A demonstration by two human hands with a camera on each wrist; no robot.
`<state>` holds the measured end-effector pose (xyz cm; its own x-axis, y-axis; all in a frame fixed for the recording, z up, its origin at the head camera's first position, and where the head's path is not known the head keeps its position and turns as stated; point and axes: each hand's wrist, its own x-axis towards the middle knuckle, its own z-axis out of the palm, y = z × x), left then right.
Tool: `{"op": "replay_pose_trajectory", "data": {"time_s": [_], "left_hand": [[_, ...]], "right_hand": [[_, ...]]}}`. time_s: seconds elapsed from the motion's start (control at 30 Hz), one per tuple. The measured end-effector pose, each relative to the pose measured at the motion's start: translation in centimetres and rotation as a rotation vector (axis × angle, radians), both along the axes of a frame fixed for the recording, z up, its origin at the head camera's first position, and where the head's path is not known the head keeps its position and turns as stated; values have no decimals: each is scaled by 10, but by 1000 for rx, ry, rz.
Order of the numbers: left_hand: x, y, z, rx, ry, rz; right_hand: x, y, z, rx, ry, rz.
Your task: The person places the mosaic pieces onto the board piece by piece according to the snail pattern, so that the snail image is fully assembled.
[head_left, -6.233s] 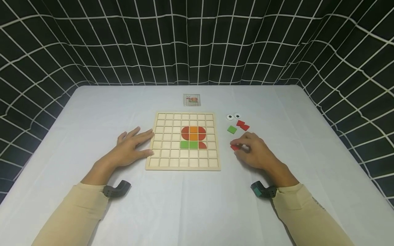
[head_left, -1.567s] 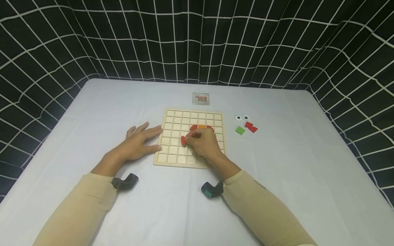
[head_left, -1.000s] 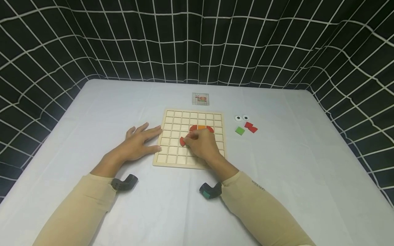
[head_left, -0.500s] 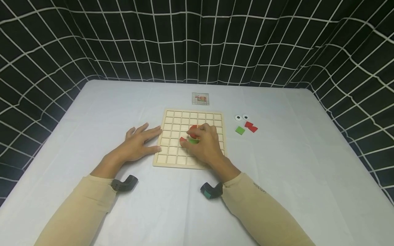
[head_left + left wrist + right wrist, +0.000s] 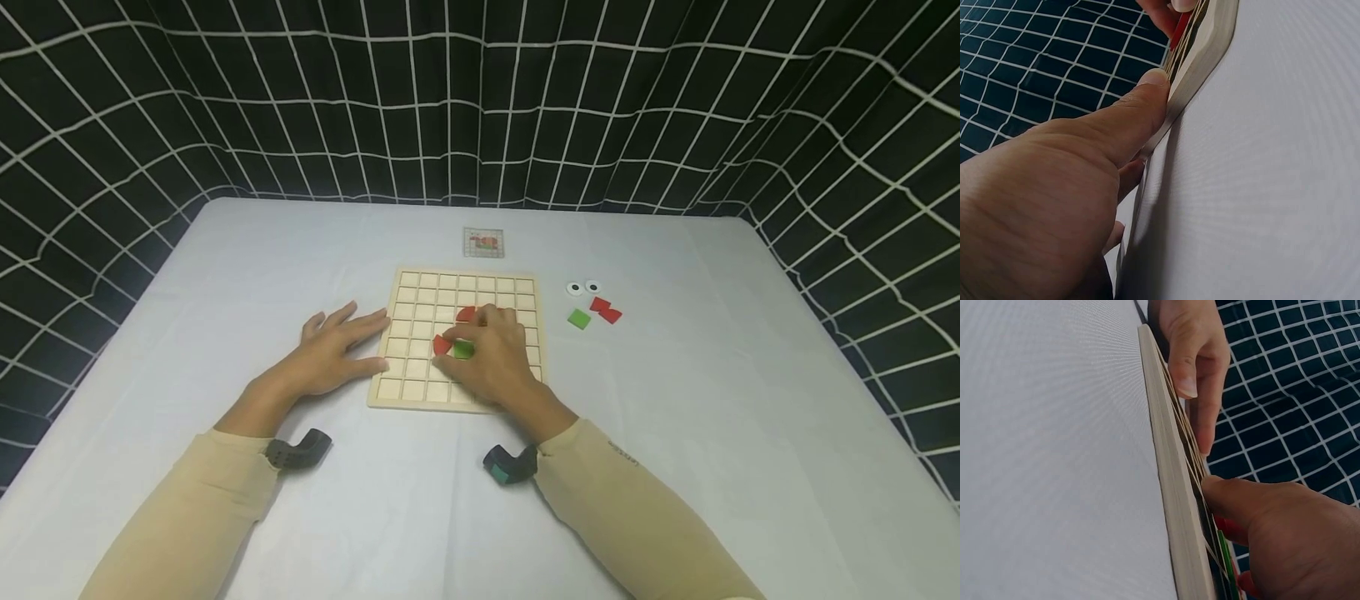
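A square wooden grid board (image 5: pixel 408 367) lies on the white table. My left hand (image 5: pixel 330 354) rests at its left edge, fingers spread and straight, the thumb at the rim in the left wrist view. Over the board, my right hand (image 5: pixel 491 354) pinches a red quarter-circle tile (image 5: pixel 441 344) at its edges between thumb and index finger. That tile sits askew just left of a green tile (image 5: pixel 463 349) on the board. Behind the index finger shows another red tile (image 5: pixel 466 314); the orange tiles are hidden under the hand. In the left wrist view the red tile (image 5: pixel 1179 31) shows beside the right fingers.
Right of the board lie two white eye discs (image 5: pixel 583 287), two red tiles (image 5: pixel 604 310) and a green square tile (image 5: pixel 579 318). A small picture card (image 5: pixel 483 242) lies behind the board. A dark curtain with white grid lines (image 5: pixel 480 108) surrounds the table's back and sides.
My right hand has brought the red tile from the right of the board onto it, left of the green tiles. Its fingers parted, then closed at the tile's edges. The left hand stays at the board.
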<state>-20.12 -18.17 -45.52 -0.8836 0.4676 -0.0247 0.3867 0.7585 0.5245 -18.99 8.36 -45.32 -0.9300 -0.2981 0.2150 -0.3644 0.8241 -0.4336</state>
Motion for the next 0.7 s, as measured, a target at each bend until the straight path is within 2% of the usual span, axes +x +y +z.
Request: {"op": "replay_pose_trajectory", "data": {"time_s": [0.7], "left_hand": [[-1, -1, -2, 2, 8, -1]], "right_hand": [[-2, 1, -1, 26, 39, 24]]}}
